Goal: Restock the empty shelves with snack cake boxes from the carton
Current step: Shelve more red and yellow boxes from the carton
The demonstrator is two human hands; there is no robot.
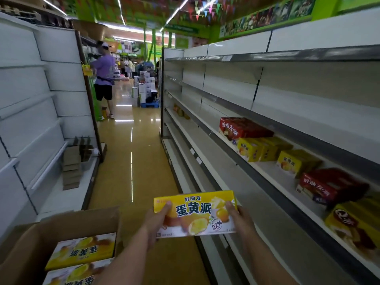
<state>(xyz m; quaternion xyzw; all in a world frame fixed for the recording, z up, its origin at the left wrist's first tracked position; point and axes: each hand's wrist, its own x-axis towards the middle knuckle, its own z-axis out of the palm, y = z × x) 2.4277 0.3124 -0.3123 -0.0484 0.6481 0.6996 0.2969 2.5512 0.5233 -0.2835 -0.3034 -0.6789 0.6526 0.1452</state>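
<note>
Nearest, the carton [30,239] sat low on the left with two yellow boxes [82,250] left inside. Just beyond it, both hands held a yellow box [195,212] upright over the aisle: the left hand [156,221] gripped its left end, the right hand [236,217] its right end, fingers clamped on the edges. This looked like the carry step. Next, the box needed swinging right onto the shelf [273,171], beside the red box [242,128] farther along.
</note>
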